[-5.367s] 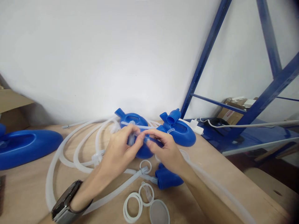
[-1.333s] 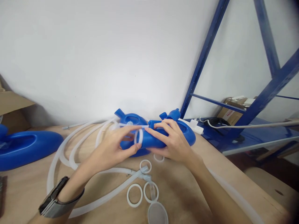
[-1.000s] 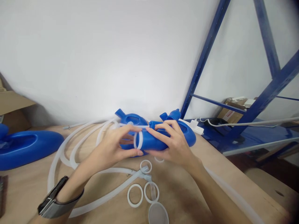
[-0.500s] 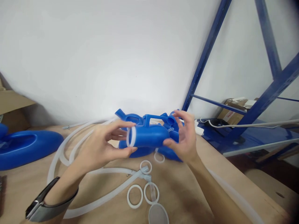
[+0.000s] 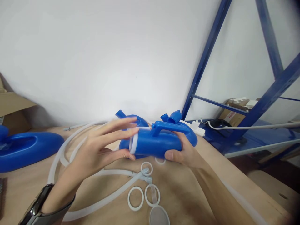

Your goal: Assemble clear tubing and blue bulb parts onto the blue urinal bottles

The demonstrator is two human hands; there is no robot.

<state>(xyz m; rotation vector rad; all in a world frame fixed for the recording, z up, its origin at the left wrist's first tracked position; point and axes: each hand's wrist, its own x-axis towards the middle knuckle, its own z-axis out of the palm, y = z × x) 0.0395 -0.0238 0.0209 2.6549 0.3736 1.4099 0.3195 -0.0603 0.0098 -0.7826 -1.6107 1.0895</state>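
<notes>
A blue plastic bottle (image 5: 157,144) with a handle on top lies sideways between my hands, a white ring (image 5: 134,143) around its open left end. My right hand (image 5: 185,151) grips the bottle's right end, thumb in front. At the ringed end, my left hand (image 5: 105,142) has its thumb below and fingers above, touching the rim. Below are white rings (image 5: 135,198) and a round translucent cap (image 5: 159,216) with a strap. Clear tubing (image 5: 112,196) with a connector lies beside them.
More blue bottles (image 5: 191,134) lie behind the held one. A large blue bottle (image 5: 32,148) and a cardboard box (image 5: 16,107) are at the left. On the right stand a blue metal frame (image 5: 206,56) and a white power strip (image 5: 200,130).
The bottle has moved slightly right and down and turned a little. My right hand, spread apart before, has closed around its right end.
</notes>
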